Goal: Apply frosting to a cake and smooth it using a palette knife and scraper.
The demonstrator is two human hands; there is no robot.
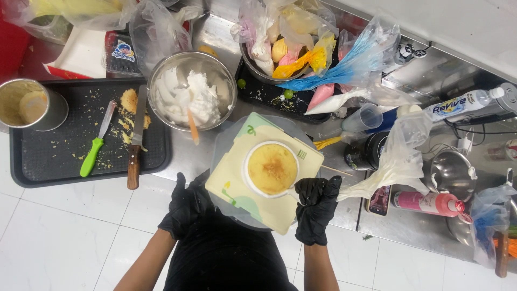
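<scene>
Surface (pixel 215 37): stainless steel, scuffed and reflective, running across the upper and right part of the view. Floor (pixel 64 237): large glossy white tiles with thin grey joints, showing below the surface edge. Wall (pixel 458 21): plain white, upper right. Light: bright, even, overhead, with soft glare on steel and tiles.

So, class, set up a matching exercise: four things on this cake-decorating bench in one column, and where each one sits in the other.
1. green-handled knife
2. round yellow sponge cake
3. silver metal bowl of white cream
4. white piping bag

a. in the right hand
b. on the black tray
c. on the square cake board
d. beside the tray, on the steel counter

Pairs: 1-b, 2-c, 3-d, 4-a
</scene>
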